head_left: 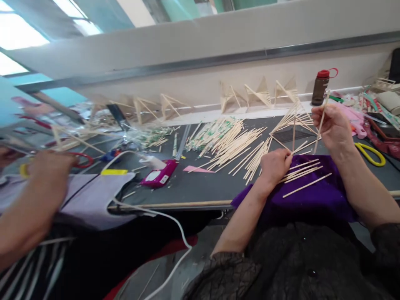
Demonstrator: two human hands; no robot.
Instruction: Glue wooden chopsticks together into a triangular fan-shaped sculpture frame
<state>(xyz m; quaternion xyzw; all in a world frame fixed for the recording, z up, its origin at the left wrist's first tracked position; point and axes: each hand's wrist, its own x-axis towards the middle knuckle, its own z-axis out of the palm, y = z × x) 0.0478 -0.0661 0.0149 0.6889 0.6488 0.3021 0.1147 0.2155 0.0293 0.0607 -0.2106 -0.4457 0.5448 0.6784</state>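
My left hand (275,166) is closed, its fingertips pinching the near corner of a wooden stick frame (293,129), a fan-like frame of thin sticks standing on the table. My right hand (336,127) is raised to the right of the frame, fingers closed on a single thin wooden stick (319,127) held nearly upright. Below my hands a purple cloth (312,200) hangs over the table edge, with several loose sticks (306,177) lying on it. A large pile of wooden sticks (237,143) spreads out left of my left hand.
Finished-looking stick frames (256,96) stand along the back wall. A brown bottle (320,87) with a red cap is behind my right hand; yellow-handled scissors (371,154) lie to the right. A magenta packet (159,173) sits left. A co-worker's hand (51,171) holds red-handled scissors at far left.
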